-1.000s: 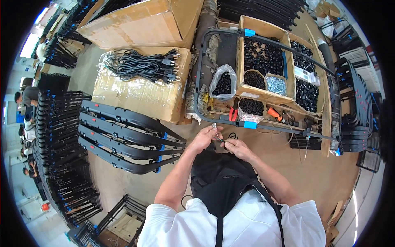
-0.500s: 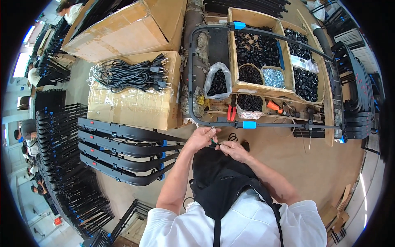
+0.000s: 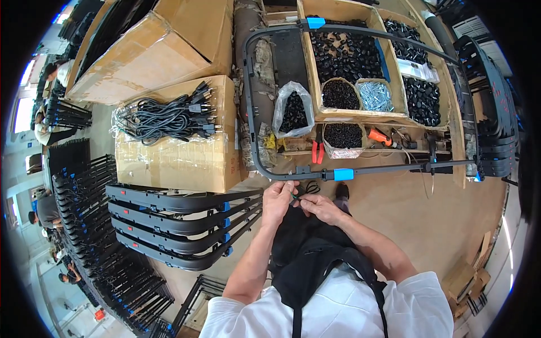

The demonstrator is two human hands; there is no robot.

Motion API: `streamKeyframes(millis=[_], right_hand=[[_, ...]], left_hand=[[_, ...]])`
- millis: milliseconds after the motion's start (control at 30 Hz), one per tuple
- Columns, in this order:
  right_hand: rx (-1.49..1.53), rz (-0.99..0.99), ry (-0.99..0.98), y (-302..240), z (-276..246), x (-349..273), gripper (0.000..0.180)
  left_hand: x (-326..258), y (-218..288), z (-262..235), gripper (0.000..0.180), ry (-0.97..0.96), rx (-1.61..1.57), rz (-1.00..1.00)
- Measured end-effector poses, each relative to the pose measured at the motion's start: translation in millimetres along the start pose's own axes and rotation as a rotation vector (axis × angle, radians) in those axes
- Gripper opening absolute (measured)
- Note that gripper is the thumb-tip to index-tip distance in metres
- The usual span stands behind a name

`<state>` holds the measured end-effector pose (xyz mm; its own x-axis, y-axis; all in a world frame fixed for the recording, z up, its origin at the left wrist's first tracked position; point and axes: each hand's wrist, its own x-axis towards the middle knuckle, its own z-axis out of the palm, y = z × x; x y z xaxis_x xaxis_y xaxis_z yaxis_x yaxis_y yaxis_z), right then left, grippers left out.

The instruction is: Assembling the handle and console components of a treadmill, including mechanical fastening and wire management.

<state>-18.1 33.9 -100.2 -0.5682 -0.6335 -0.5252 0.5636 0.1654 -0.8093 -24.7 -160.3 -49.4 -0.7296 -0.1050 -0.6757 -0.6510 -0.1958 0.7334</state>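
Note:
My left hand (image 3: 278, 201) and my right hand (image 3: 316, 207) meet just below the near rail of a large black tube frame (image 3: 389, 167). Their fingertips pinch a small thin part (image 3: 293, 195) with a hint of green; it is too small to name. A blue tape band (image 3: 343, 174) wraps the rail just right of my hands. A black looped object (image 3: 311, 187) that looks like scissor handles lies by my right fingers. My dark apron hangs below both hands.
Inside the frame stand wooden trays of small black parts (image 3: 344, 53), a bag of screws (image 3: 376, 96), a clear bag of black parts (image 3: 293, 110), red pliers (image 3: 317, 153) and an orange tool (image 3: 378, 135). Black cords (image 3: 169, 115) lie on a carton; stacked black frames (image 3: 180, 225) sit left. People work at far left.
Both hands stay together at the frame's near rail, fingers working the small part. The view has shifted slightly, so the frame and trays sit a little higher and more central.

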Motion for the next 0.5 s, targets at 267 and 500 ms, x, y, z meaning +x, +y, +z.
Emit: streamKeyframes(millis=[267, 500], right_hand=[[0.212, -0.015, -0.031, -25, 9, 10, 0.033], [-0.031, 0.014, -0.041, -62, 24, 19, 0.033]], left_hand=[[-34, -67, -47, 0.033, 0.413, 0.301, 0.23], [-38, -105, -25, 0.037, -0.169, 0.479, 0.337]])
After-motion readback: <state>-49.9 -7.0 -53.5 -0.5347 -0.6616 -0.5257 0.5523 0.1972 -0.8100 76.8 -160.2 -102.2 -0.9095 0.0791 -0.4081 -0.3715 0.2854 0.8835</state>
